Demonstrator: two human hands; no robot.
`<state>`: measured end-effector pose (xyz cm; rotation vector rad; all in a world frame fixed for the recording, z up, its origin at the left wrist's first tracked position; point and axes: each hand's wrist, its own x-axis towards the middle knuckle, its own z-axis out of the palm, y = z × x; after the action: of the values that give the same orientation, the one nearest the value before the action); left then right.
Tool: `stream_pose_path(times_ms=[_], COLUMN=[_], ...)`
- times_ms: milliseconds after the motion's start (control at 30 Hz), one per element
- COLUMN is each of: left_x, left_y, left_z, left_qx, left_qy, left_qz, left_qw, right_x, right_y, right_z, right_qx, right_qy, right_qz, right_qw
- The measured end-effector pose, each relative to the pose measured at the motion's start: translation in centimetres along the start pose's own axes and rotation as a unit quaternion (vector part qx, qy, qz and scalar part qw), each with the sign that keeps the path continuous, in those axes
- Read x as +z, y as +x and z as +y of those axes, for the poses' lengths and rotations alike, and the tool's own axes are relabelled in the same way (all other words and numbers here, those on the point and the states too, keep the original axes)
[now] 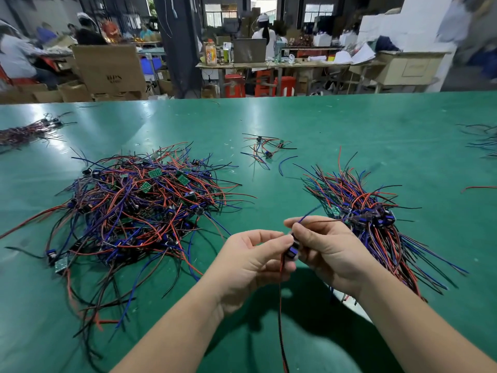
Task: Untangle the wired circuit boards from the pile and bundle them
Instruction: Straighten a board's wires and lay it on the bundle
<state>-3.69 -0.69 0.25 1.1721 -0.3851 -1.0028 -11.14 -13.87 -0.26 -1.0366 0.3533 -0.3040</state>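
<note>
Both hands meet above the near part of the green table (349, 125) and pinch one small wired circuit board (292, 250) between them. The left hand (252, 262) has its thumb and curled fingers closed on the board's left side, and the right hand (325, 251) nips it from the right with its fingertips. A blue wire (309, 214) rises out of the right hand's fingertips, slanting up and to the right. Red and black leads (281, 319) hang straight down from the board, between the two forearms, to the bottom edge of the view. To the left of the hands lies the big tangled pile (139, 211) of red, blue and black wires with green boards showing among them. Just beside the right hand lies a gathered bundle (376, 219), its boards clustered together and its wires fanning away and toward the table's near edge. A small loose cluster (266, 149) of a few wired boards sits farther back, between pile and bundle. Another bundle (24, 133) lies at the far left, more wires (484, 141) at the far right edge, and a stray red wire (478, 187) lies alone near that edge.
</note>
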Motion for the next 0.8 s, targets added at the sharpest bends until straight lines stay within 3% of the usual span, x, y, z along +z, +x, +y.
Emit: stream_pose_path(times_ms=[233,500,800], left_x=[-0.4,-0.6,-0.6], left_y=[0.4,-0.1,0.0], left_z=[0.1,0.5,0.5], left_qx=[-0.057,-0.138,-0.132], left_qy=[-0.041,-0.023,-0.009], left_qz=[0.018,-0.066,-0.051], left_qw=[0.997,0.988,0.990], right_x=[-0.8,-1.7,-2.2], right_y=[0.3,-0.3,-0.3], right_z=[-0.1,-0.9,-1.3], right_qx=[0.042,0.049,0.003], right_qy=[-0.024,-0.051,-0.141], right_qz=[-0.022,-0.145,-0.176], right_qw=[0.999,0.987,0.974])
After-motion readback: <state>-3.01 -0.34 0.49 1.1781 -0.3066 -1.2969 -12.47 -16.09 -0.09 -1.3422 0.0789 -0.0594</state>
